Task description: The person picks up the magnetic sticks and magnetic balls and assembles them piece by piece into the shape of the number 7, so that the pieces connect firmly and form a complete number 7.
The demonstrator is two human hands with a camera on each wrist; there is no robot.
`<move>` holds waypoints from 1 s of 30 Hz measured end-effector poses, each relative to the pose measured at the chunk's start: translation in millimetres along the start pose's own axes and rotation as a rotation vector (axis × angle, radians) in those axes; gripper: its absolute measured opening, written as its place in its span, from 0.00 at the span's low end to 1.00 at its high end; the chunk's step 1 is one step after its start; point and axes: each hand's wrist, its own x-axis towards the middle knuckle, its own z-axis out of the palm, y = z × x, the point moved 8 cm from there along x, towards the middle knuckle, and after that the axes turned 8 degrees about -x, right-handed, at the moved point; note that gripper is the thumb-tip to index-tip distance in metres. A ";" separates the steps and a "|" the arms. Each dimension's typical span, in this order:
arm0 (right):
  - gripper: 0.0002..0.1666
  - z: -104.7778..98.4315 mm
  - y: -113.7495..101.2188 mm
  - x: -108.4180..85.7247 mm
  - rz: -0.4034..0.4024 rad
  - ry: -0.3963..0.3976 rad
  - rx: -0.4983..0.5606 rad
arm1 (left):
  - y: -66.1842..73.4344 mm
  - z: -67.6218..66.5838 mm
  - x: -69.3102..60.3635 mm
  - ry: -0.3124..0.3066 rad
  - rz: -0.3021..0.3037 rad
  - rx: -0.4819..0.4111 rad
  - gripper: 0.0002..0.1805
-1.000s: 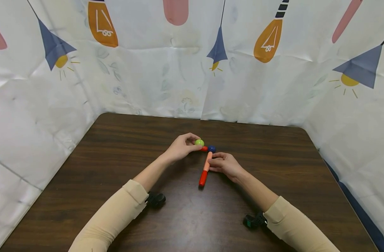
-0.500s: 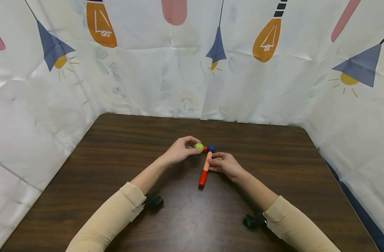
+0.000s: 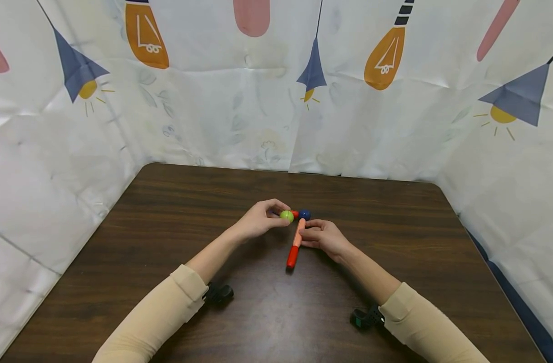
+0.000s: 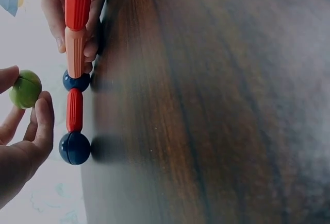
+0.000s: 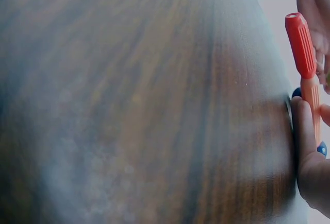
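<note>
My left hand [image 3: 261, 219] pinches a small green ball [image 3: 286, 216] between thumb and fingers, above the table's middle. Close by, my right hand [image 3: 326, 238] grips a peach ribbed rod [image 3: 298, 233], whose near end joins a red rod [image 3: 292, 256]. At the peach rod's far end is a dark blue ball [image 3: 305, 215]. From that ball another red rod [image 4: 75, 110] runs to a second blue ball [image 4: 75, 148], plain in the left wrist view. There the green ball is apart from these pieces. In the head view the left hand and green ball hide the second blue ball.
The dark wood-grain table [image 3: 167, 201] has rounded far corners. White curtains [image 3: 204, 116] printed with lamps and bulbs hang around it. A black wrist camera [image 3: 219, 293] sits at the left cuff, and another wrist camera [image 3: 366, 317] at the right cuff.
My left hand has brought the green ball slightly nearer to me, in front of the short red rod. The right hand and its rod stay where they were.
</note>
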 end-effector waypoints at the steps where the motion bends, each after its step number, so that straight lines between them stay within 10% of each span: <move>1: 0.29 -0.2 0.1 0.1 0.001 0.002 -0.001 | -0.3 0.4 -0.7 -0.004 0.000 -0.001 0.19; 30: 0.30 -0.3 0.5 -0.8 0.003 0.010 -0.014 | -15.9 3.9 -17.6 -0.081 -0.043 0.077 0.17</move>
